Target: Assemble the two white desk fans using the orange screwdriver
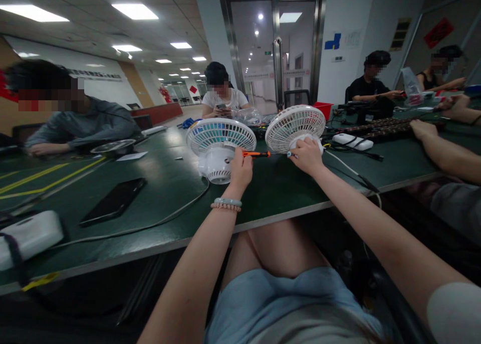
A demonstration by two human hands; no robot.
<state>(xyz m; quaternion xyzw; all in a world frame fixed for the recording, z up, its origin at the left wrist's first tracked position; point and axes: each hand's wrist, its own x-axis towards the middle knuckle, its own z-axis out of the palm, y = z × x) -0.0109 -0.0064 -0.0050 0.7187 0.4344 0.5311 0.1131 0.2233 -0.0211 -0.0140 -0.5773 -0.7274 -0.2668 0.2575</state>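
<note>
My left hand [241,169] is closed round a screwdriver [259,154] with an orange and black handle, its thin shaft pointing right. It is beside the white motor housing of the left fan [216,161], whose round grille faces away and up. My right hand [308,155] rests against the back of a second white fan [295,126], and its fingertips pinch a small blue-grey piece [290,154] at the far end of the shaft. What this piece is I cannot make out. My palm hides part of the second fan's housing.
A black phone [113,201] and a white power strip [32,236] lie to the left; a grey cable [165,218] runs along the table edge. Another white power strip [353,142] and a red bin [322,110] are to the right. Several people sit around the green table [158,183].
</note>
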